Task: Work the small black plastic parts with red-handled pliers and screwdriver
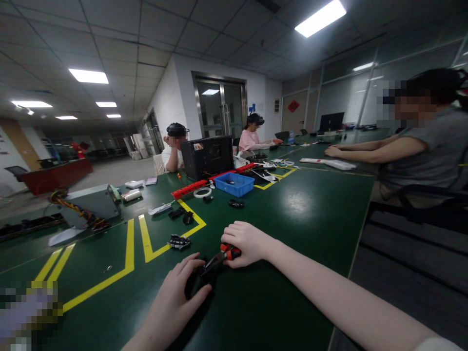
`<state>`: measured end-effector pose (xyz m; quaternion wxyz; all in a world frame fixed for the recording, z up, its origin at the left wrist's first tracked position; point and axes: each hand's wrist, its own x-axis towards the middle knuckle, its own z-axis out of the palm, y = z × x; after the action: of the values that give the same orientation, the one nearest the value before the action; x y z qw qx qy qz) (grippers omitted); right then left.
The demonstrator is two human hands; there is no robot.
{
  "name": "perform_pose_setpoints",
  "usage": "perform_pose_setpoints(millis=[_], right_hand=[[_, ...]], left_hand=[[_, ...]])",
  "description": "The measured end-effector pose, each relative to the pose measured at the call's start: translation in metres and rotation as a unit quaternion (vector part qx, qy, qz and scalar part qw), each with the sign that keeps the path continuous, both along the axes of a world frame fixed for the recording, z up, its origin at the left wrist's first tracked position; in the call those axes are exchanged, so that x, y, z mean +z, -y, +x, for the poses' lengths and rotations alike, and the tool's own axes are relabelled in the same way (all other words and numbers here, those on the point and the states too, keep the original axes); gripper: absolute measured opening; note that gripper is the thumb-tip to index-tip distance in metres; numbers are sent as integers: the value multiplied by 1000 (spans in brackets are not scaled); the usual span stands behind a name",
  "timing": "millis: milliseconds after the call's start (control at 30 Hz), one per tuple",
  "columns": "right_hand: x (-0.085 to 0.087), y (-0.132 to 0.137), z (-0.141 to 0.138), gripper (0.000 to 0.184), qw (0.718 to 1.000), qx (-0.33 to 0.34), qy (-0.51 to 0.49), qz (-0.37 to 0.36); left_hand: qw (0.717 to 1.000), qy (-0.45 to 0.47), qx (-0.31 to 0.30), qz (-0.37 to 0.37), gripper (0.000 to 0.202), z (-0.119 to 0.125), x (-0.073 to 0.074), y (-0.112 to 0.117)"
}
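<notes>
My right hand (244, 243) is closed around the red and black handles of a pair of pliers (214, 262). The metal jaws point left, toward my left hand (179, 292). That hand is low over the green table, its thumb and fingers apart around the space beside the jaws. Something small and black lies by its fingertips, partly hidden and too dark to name. Just beyond the left fingers sits a black and silver bundle (179, 242). A small black part (237, 204) rests farther up the table.
A blue bin (234, 185) holds small items, beside a white tape ring (202, 193) and red strips (189, 189). Behind stands a black computer case (207, 158). Left is a metal box (91, 207) with cables. Yellow tape (129, 248) marks the table. Several people sit around it.
</notes>
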<state>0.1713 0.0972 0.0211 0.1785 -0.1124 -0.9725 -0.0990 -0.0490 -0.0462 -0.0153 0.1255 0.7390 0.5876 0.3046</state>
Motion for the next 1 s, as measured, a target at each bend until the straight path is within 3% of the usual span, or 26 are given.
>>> perform_pose_setpoints(millis=[600,1000], right_hand=[[4,4,-1,29,1000,-12,14,-22],[8,1,-2,19,1000,-6,-8,-30]], left_hand=[[1000,-24,-9,-9,37,3,6,2],[1000,1,-1,-9,40,6,25,7]])
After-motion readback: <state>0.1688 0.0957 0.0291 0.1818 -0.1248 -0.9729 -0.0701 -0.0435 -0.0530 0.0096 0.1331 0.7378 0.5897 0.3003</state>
